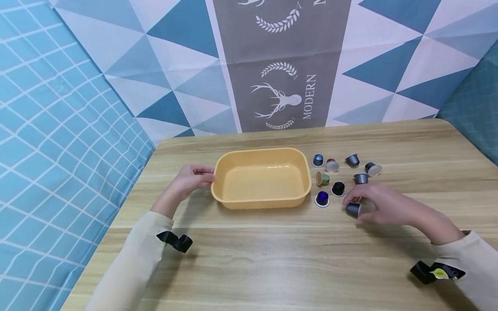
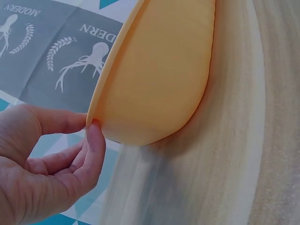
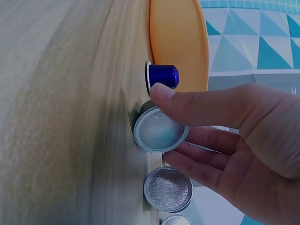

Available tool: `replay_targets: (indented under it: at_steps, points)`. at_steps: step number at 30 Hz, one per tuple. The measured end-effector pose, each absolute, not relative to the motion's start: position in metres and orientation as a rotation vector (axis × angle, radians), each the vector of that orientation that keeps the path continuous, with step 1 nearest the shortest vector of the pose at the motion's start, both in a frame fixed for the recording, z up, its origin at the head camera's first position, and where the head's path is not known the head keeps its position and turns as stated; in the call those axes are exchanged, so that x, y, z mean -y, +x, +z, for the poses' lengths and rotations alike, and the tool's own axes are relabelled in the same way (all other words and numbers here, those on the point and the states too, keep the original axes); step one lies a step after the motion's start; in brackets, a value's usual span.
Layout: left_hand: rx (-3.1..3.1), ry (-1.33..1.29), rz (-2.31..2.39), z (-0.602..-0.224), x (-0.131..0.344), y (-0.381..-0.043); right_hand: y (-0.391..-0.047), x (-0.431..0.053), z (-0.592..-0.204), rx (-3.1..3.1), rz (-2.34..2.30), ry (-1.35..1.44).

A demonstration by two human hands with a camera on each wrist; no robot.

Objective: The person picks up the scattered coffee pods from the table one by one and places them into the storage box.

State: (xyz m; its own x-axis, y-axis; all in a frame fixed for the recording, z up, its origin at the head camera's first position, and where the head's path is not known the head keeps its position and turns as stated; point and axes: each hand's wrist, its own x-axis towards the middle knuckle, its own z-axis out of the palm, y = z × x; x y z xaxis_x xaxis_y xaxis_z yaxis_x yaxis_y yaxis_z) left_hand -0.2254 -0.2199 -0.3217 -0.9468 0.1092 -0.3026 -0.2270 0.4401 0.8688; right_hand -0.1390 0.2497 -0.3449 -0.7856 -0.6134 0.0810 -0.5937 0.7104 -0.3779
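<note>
Plainly, the lettering we can read best is "MODERN" on the grey band [image 1: 287, 103] of the backdrop cloth [image 1: 163, 56], printed beside a white stag's head and laurel sprigs; higher up, the frame edge cuts a second print to its "M". From the left wrist, we see the same word upside down, once whole and once reduced to "DERN" by the orange-yellow plastic basin [image 1: 260, 204]. That basin sits on the wood-grain table [image 1: 249, 263], and the left hand [image 1: 189, 179] pinches its left rim between thumb and fingers. To the basin's right, the right hand [image 1: 383, 204] is narrowed around a dark grey coffee capsule [image 1: 352, 210], thumb on one side and fingers on the other, its silver foil face showing in the right wrist view. Just beside it, we find a violet-blue capsule [image 1: 322, 198] and a black capsule [image 1: 338, 188] standing foil down, with a green capsule [image 1: 323, 179] on its side near the basin. Farther back are a blue capsule [image 1: 318, 160], a reddish capsule [image 1: 332, 166] tilted to show its foil, and more dark ones. A yellow sticker [image 1: 439, 273] marks the right wrist camera [image 1: 423, 273]; its print is too small for us to read.
</note>
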Motion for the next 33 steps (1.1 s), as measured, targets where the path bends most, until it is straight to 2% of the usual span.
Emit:
replay_targets:
  at_steps: [19,33]
  points:
    - [-2.368,-0.014,1.552,-0.325,0.221,-0.204,-0.136,-0.249,-0.345,-2.879,-0.554,-0.977]
    - [-2.391,-0.047,1.503,-0.323,0.223,-0.189,-0.137,-0.248,-0.348,-2.866,-0.534,-0.949]
